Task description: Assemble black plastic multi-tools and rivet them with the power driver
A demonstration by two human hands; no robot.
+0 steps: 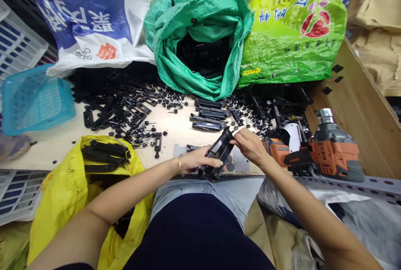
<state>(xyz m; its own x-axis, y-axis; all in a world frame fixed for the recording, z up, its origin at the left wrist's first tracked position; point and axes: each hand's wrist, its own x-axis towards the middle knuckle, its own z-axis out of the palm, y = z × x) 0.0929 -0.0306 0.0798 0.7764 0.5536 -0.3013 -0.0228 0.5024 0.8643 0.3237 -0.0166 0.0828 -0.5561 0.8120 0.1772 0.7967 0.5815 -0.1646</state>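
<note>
My left hand [197, 160], with a bangle at the wrist, is closed around a long black plastic part [222, 144] at the front edge of the table. The part is tilted, its upper end leaning right. At that end my right hand [249, 145] is closed in a pinch; whatever sits between its fingertips is too small to make out. Just beyond the hands lie several similar black plastic assemblies [209, 115] in a stacked row. Loose small black pieces with metal pins [145, 136] are spread to the left of them.
A green sack [163, 61] of black parts stands open at the back, between a white-blue sack [103, 32] and a lime sack [291, 49]. An orange cordless power tool [333, 151] is at right. A blue basket [37, 99] and yellow bag [62, 190] are left.
</note>
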